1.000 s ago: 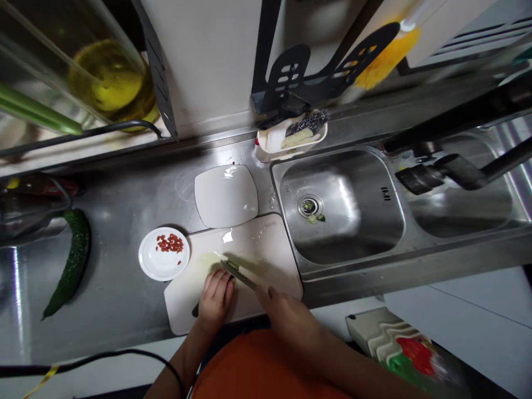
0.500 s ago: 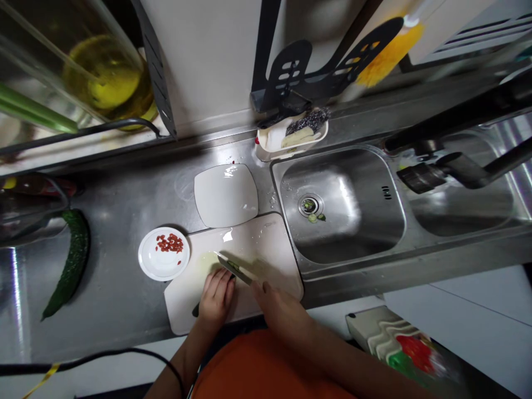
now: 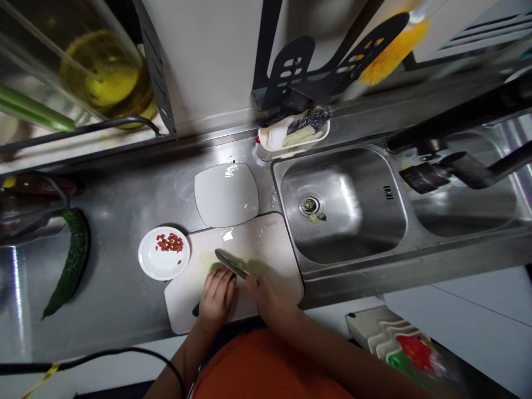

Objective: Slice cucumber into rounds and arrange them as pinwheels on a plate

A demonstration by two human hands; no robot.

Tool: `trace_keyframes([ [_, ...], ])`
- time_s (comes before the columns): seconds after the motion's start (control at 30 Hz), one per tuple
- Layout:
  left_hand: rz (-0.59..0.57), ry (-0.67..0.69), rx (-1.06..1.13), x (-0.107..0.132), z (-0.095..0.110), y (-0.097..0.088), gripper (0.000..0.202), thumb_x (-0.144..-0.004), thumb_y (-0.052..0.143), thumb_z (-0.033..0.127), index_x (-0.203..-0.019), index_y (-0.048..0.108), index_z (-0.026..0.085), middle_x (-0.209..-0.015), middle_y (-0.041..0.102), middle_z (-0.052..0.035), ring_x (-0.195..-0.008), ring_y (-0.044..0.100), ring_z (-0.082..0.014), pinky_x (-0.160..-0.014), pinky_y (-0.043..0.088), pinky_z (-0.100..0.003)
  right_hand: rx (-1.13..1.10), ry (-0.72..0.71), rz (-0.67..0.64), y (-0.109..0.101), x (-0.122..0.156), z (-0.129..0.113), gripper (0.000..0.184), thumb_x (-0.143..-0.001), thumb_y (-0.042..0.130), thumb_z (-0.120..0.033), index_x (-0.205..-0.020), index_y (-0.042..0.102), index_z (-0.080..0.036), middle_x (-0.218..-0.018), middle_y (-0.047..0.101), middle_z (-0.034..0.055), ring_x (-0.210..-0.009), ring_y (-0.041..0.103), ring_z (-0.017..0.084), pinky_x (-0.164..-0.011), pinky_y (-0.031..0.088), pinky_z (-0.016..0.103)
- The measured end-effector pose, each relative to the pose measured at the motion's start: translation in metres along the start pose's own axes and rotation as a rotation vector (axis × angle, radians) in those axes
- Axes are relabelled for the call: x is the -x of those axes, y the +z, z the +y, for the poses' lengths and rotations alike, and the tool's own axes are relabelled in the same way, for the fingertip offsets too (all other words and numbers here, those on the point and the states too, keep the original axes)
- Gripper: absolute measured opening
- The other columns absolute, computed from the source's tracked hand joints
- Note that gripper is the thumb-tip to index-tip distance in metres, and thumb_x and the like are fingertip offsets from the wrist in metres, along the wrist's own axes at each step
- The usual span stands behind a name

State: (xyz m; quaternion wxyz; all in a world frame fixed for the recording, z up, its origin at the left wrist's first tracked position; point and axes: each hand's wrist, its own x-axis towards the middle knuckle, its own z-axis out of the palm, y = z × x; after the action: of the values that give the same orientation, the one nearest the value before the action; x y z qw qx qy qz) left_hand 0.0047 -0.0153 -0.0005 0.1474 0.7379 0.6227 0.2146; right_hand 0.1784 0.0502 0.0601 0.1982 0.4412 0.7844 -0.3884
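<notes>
My left hand (image 3: 216,299) lies curled on a pale peeled cucumber (image 3: 206,260) on the white cutting board (image 3: 270,249), fingers pressing it down. My right hand (image 3: 268,296) grips the handle of a knife (image 3: 230,264), whose blade slants across the cucumber just past my left fingertips. A green bit sticks to the blade.
A small round dish of red berries (image 3: 163,252) sits left of the board, a square white plate (image 3: 226,195) behind it. A whole dark cucumber (image 3: 68,260) lies far left. The sink (image 3: 344,205) is to the right, with a soap tray (image 3: 293,134) behind it.
My right hand and the knife have shifted left along the board, closer to my left hand. The left hand has barely moved.
</notes>
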Motion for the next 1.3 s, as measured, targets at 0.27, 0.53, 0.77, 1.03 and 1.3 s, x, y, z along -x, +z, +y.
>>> trace_keyframes([
  [0.27,0.016,-0.003,0.000,-0.001,0.001,0.000,0.031,-0.088,0.050,0.014,-0.118,0.056,0.015,-0.107,0.068,-0.0103,-0.103,0.062,-0.0209,-0.094,0.048,-0.041,0.039,-0.024,0.031,0.007,-0.007,0.007,0.034,-0.089,0.030,-0.010,-0.110,0.056,-0.017,-0.096,0.062,0.0100,-0.083,0.057,0.019,-0.071,0.042,0.030],
  [0.53,0.021,-0.038,0.028,-0.001,0.003,-0.002,0.032,-0.088,0.050,0.017,-0.119,0.057,0.016,-0.110,0.067,-0.0109,-0.105,0.061,-0.0209,-0.095,0.048,-0.040,-0.054,0.046,-0.040,-0.003,0.003,0.022,0.044,-0.081,0.031,-0.003,-0.117,0.050,-0.020,-0.097,0.062,0.0063,-0.076,0.060,0.015,-0.062,0.040,0.024],
  [0.77,0.014,-0.048,0.046,0.003,0.002,0.000,0.032,-0.087,0.052,0.015,-0.118,0.056,0.015,-0.110,0.066,-0.0108,-0.107,0.059,-0.0210,-0.096,0.047,-0.040,0.026,0.045,-0.056,-0.012,0.025,0.018,0.043,-0.081,0.031,-0.001,-0.115,0.049,-0.020,-0.097,0.063,0.0068,-0.072,0.063,0.017,-0.057,0.040,0.024],
  [1.03,0.029,-0.036,0.007,0.003,0.004,-0.002,0.024,-0.087,0.052,0.017,-0.109,0.060,0.015,-0.103,0.067,-0.0103,-0.103,0.061,-0.0218,-0.095,0.048,-0.041,0.090,0.024,-0.064,-0.010,0.044,0.015,0.043,-0.083,0.031,-0.001,-0.116,0.049,-0.021,-0.093,0.063,0.0061,-0.071,0.063,0.017,-0.055,0.039,0.024],
  [1.3,0.050,-0.021,0.005,0.002,0.004,0.000,0.023,-0.087,0.052,0.016,-0.109,0.059,0.015,-0.103,0.066,-0.0110,-0.104,0.060,-0.0223,-0.095,0.048,-0.042,0.067,0.029,-0.112,-0.016,0.047,0.014,0.039,-0.085,0.030,-0.002,-0.114,0.049,-0.021,-0.092,0.063,0.0076,-0.070,0.064,0.018,-0.053,0.039,0.025],
])
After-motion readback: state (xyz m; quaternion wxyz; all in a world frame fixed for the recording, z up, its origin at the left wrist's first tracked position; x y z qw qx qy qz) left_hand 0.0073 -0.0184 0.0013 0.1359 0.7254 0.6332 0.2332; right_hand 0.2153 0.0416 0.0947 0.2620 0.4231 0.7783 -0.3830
